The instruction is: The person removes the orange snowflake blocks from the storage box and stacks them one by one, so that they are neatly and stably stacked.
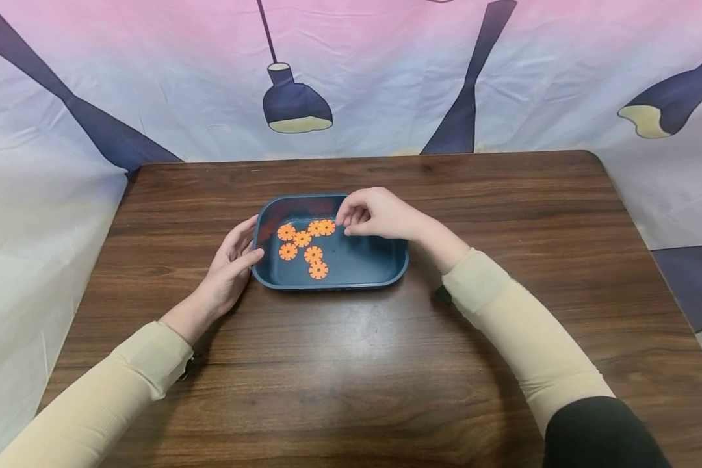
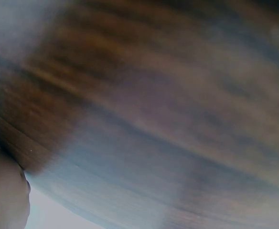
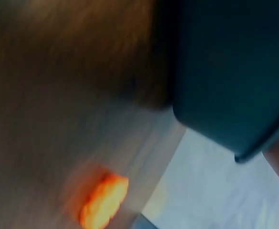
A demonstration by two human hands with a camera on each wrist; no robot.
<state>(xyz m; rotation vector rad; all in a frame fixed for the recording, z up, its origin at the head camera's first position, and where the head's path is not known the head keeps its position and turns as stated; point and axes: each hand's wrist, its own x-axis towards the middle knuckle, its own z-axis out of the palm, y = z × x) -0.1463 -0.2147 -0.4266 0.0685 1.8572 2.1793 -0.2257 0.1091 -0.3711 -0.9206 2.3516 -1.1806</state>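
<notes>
A dark blue tray with rounded corners holds several orange notched discs, mostly in its left half. My left hand grips the tray's left end, thumb on the rim and fingers along the outer wall. Over the back right part of the tray is my right hand, fingers bent and fingertips beside the rearmost discs; no disc shows between them. The right wrist view shows the tray's outer wall and a blurred orange shape. Part of a hand shows in the left wrist view.
The tray stands on a dark brown wooden table. Behind the table hangs a pale cloth printed with dark lamp shapes. My sleeved forearms cross the table's left and right sides.
</notes>
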